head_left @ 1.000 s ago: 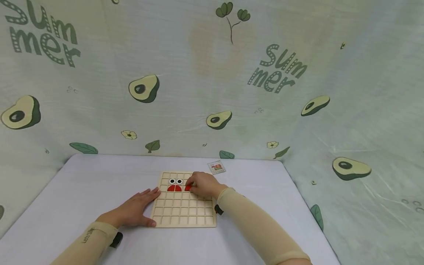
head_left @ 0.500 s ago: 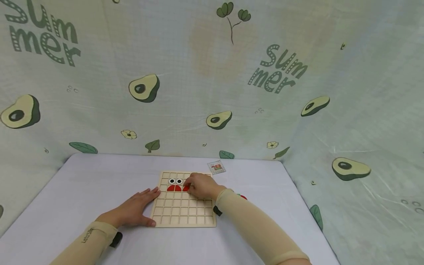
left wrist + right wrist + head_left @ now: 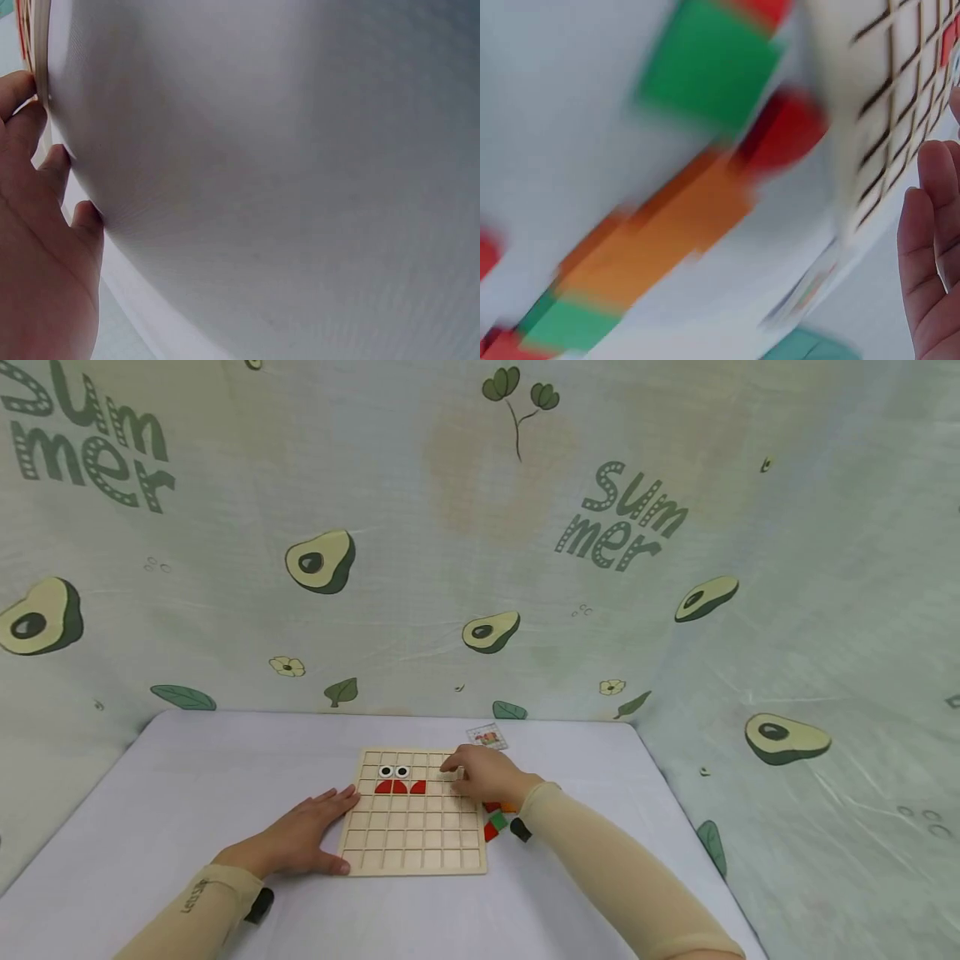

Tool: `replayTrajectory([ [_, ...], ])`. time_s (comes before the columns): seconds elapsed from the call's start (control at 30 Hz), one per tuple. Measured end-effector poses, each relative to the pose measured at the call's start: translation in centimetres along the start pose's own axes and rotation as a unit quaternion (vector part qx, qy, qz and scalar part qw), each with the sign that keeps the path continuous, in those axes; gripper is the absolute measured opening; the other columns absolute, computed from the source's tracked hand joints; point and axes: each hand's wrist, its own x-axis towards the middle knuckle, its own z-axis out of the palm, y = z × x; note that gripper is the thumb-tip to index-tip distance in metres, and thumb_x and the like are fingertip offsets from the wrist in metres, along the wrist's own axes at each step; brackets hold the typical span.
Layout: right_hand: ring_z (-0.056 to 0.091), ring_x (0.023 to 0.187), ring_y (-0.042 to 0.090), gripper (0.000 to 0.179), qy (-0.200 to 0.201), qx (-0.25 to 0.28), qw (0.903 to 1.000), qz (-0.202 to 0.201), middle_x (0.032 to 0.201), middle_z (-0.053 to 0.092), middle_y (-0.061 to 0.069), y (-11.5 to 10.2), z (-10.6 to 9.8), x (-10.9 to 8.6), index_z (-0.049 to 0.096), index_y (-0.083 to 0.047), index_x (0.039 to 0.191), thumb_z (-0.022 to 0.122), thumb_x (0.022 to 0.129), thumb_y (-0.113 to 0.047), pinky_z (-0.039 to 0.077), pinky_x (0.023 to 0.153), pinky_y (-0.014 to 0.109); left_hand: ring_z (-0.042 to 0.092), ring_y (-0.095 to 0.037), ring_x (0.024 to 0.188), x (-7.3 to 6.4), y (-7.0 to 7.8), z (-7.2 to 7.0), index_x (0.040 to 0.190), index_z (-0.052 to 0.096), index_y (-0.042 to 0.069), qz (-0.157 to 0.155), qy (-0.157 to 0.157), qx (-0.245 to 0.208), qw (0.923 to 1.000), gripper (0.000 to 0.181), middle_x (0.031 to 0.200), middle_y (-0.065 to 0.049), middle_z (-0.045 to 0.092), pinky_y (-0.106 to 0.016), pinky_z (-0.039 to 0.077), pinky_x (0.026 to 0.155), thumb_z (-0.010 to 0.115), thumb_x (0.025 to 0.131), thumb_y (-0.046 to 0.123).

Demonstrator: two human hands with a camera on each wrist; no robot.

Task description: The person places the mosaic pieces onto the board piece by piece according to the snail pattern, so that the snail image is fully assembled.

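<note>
A pale wooden grid board [image 3: 413, 841] lies on the table. Two eye tiles [image 3: 394, 772] sit in its upper rows, above two rounded red tiles [image 3: 392, 787]. Another red tile [image 3: 418, 787] lies one cell over to the right. My left hand [image 3: 298, 835] rests at the board's left edge, fingers spread; the left wrist view shows its fingertips [image 3: 88, 213] at that edge. Over the board's right side hovers my right hand [image 3: 489, 774], fingers loosely bent and nothing visible between them.
Beside the board's right edge lie loose blocks, among them a green block [image 3: 712, 67], an orange block [image 3: 656, 236] and a red block [image 3: 491, 832], partly under my right forearm. A small picture card [image 3: 487, 736] lies behind the board. Printed cloth [image 3: 420, 568] hangs at the back.
My right hand has let go of the third red tile, which stays on the board, and has moved right. Blocks beside the board have come into sight. The left hand keeps its place.
</note>
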Motion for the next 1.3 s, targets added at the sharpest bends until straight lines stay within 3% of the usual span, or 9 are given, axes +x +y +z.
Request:
replayTrajectory([
  [0.33,0.055,0.085,0.011,0.031,-0.003,-0.007,0.9966,0.083,0.111,0.065,-0.008,5.5,-1.6,-5.4,0.072,-0.02,0.121,0.074,0.091,-0.024,0.053,0.083,0.029,0.027,-0.046,0.142,0.0,-0.2,0.1,0.149,0.042,0.001,-0.002,0.001,-0.002,1.0,0.11,0.158,-0.017,0.034,-0.064,0.022,0.113,0.088,0.064,0.053],
  [0.6,0.055,0.083,0.012,0.032,-0.002,0.01,0.9965,0.083,0.109,0.065,-0.006,7.2,-1.1,-9.0,0.073,-0.019,0.119,0.077,0.089,-0.027,0.052,0.076,0.025,0.027,-0.045,0.143,0.1,-0.7,0.6,0.15,0.042,0.004,-0.009,0.004,0.0,1.0,0.111,0.159,-0.014,0.033,-0.065,0.023,0.113,0.088,0.063,0.055],
  [0.73,0.055,0.079,0.01,0.029,-0.005,0.016,0.9968,0.078,0.107,0.065,-0.008,7.6,-0.6,-9.8,0.074,-0.02,0.116,0.078,0.088,-0.026,0.053,0.073,0.026,0.027,-0.044,0.143,0.2,-0.9,0.7,0.15,0.042,0.004,-0.008,0.005,0.0,1.0,0.112,0.159,-0.013,0.033,-0.064,0.022,0.113,0.088,0.063,0.056],
  [0.93,0.054,0.089,0.01,0.026,-0.008,0.003,0.9967,0.081,0.106,0.063,-0.011,7.6,-0.2,-10.1,0.075,-0.023,0.113,0.079,0.087,-0.027,0.053,0.09,0.034,0.027,-0.044,0.143,0.2,-1.0,0.8,0.15,0.042,0.004,-0.004,0.006,-0.001,1.0,0.111,0.159,-0.013,0.033,-0.064,0.022,0.113,0.088,0.063,0.056],
  [1.3,0.054,0.086,0.009,0.023,0.003,-0.015,0.9976,0.068,0.103,0.062,-0.011,7.7,0.1,-9.9,0.075,-0.023,0.111,0.077,0.088,-0.026,0.054,0.086,0.031,0.026,-0.044,0.144,0.0,-0.7,0.6,0.15,0.042,0.004,-0.007,0.003,-0.005,1.0,0.11,0.159,-0.013,0.033,-0.064,0.022,0.113,0.088,0.064,0.055],
])
